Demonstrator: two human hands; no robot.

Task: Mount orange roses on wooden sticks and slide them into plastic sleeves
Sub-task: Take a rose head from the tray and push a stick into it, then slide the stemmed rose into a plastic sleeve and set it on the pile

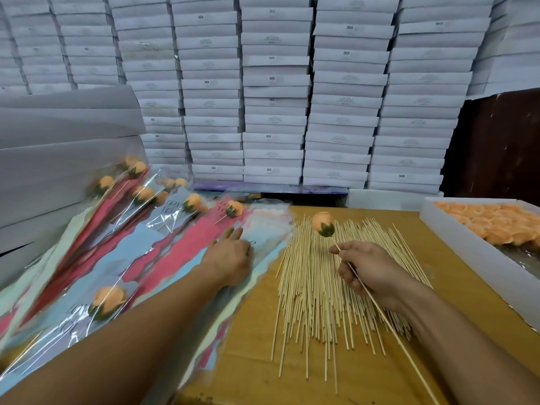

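- The right hand (371, 273) is pinching a wooden stick (377, 308) between thumb and curled fingers, near the stick's upper end.
- An orange rose (322, 224) with a green calyx is sitting on the tip of that stick, raised above the table and just beyond the right hand.
- The stick's long lower part is running down past the right wrist toward the bottom edge of the view.
- The left hand (230, 258) is lying palm down on the top plastic sleeve (263, 229), its fingers straight and slightly spread, pressing on the film.
- That sleeve is lying on a fanned pile of sleeves (140, 258) in red, pale blue and clear film, spreading over the table's left side.
- Several finished roses (193, 202) on sticks are lying inside sleeves across that pile, with one more near the left forearm.
- A loose heap of bare wooden sticks (321, 293) is lying on the wooden table (455, 302), under and around the right hand.
- A white tray (467, 249) at the right edge is holding many orange rose heads (491, 223) packed close together.
- Stacks of flat white boxes (274, 92) are filling the background behind the table.
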